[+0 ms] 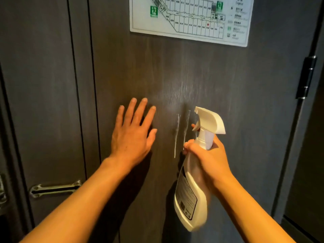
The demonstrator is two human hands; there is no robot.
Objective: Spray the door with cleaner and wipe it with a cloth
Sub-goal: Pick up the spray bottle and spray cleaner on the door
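- The door (pixel 219 81) fills the view; wet mist and two runs of cleaner (pixel 177 134) streak it below the evacuation plan (pixel 191 18).
- Right of the runs, the right hand (pixel 208 155) has its grip closed around the spray bottle (pixel 192 190).
- Left of the runs, the left hand (pixel 133 130) lies open and empty, flat against the door.
- Spraying looks underway; no cloth in view, so wiping remains.

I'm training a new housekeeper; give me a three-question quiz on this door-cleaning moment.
1. True or false: the left hand holds a cloth.
2. Which hand grips the spray bottle?
3. What runs down the door beside the nozzle: A) two drips, B) tape, C) a crack?

Key: 1. False, it lies open and flat on the door. 2. The right hand. 3. A.
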